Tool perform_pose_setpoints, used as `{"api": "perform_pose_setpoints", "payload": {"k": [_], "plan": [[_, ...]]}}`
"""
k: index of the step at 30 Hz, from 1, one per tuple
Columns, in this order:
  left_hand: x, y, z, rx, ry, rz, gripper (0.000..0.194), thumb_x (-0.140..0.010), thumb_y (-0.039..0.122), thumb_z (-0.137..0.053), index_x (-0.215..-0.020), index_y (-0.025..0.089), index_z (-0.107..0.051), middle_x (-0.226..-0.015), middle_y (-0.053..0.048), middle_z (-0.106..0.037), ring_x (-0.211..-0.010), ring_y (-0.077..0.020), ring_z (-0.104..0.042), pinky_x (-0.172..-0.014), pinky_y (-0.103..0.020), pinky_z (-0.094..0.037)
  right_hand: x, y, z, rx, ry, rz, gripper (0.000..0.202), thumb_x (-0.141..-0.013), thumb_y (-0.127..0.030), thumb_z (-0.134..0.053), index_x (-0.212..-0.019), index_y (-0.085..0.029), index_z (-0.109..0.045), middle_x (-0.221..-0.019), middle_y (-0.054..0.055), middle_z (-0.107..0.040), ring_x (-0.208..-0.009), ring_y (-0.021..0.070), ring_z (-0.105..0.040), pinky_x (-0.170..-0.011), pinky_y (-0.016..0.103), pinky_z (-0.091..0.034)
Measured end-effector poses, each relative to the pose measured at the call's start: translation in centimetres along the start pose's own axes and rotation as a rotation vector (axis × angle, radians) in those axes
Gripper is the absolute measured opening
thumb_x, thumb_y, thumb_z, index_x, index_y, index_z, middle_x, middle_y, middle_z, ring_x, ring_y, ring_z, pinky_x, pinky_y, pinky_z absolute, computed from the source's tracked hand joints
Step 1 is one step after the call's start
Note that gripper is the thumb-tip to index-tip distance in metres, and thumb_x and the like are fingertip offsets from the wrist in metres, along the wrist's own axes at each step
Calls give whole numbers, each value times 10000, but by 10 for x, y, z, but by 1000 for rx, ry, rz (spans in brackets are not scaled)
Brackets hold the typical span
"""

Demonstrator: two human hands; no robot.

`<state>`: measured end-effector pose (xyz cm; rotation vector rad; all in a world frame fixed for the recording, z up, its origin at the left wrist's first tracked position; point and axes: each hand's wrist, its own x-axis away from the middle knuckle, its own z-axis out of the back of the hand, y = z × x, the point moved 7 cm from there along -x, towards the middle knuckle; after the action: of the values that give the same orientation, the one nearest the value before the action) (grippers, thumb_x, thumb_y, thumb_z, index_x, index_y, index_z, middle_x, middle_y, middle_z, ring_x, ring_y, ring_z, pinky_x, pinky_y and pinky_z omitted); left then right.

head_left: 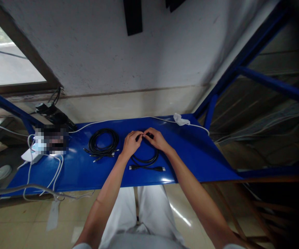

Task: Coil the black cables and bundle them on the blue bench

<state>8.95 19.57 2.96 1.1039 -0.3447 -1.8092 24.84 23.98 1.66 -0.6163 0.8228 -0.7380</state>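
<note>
A black cable (146,162) lies in a loose coil on the blue table (198,155), its two plug ends (160,168) pointing apart near the front edge. At the far side of that coil, my left hand (132,142) and my right hand (156,139) meet fingertip to fingertip. Both are closed in a pinch, with dark cable showing between thumb and forefinger. Whether a small tie is also in the fingertips is too small to tell. To the left rests a bundle of coiled black cables (103,142) with several plugs at its near side.
A white cord (113,120) runs along the back edge to a crumpled white plastic piece (181,119). At left are a white power strip (32,155), tangled white wires (57,173) and a black object (55,116). Blue frame bars (211,110) rise at both sides.
</note>
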Motion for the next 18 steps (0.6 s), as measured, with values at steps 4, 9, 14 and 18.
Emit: {"api": "perform_pose_setpoints", "payload": {"k": [4, 9, 14, 18], "plan": [[0, 0, 0, 28, 11, 4, 171, -1035, 168, -628, -1107, 257, -755, -1100, -50, -808, -1050, -243, -745, -1022, -417, -571, 0, 0, 0, -15, 9, -1, 172, -1043, -398, -650, -1028, -251, -737, -1035, 77, -748, -980, 259, -669, -897, 402, -512], [0, -4, -2, 44, 20, 2, 180, -1019, 139, -630, -1103, 235, -758, -1080, -65, -796, -1043, -239, -740, -989, -398, -577, 0, 5, -2, -30, 24, -53, 178, -1025, -412, -672, -1007, -243, -724, -1012, 80, -746, -952, 258, -664, -874, 397, -513], [0, -8, -5, 10, -4, -1, 227, -1022, 113, -597, -1112, 234, -767, -1084, -76, -783, -1055, -241, -730, -996, -395, -575, 0, 7, -2, -48, 22, -45, 177, -1028, -404, -667, -996, -241, -727, -1007, 77, -739, -948, 256, -669, -885, 403, -512], [0, -9, -6, 6, -8, -3, 227, -1018, 111, -597, -1100, 235, -769, -1055, -74, -773, -1037, -236, -726, -990, -387, -576, 0, 6, -2, -44, 10, -32, 173, -1030, -393, -653, -995, -242, -731, -1008, 77, -732, -946, 251, -666, -880, 398, -513]]}}
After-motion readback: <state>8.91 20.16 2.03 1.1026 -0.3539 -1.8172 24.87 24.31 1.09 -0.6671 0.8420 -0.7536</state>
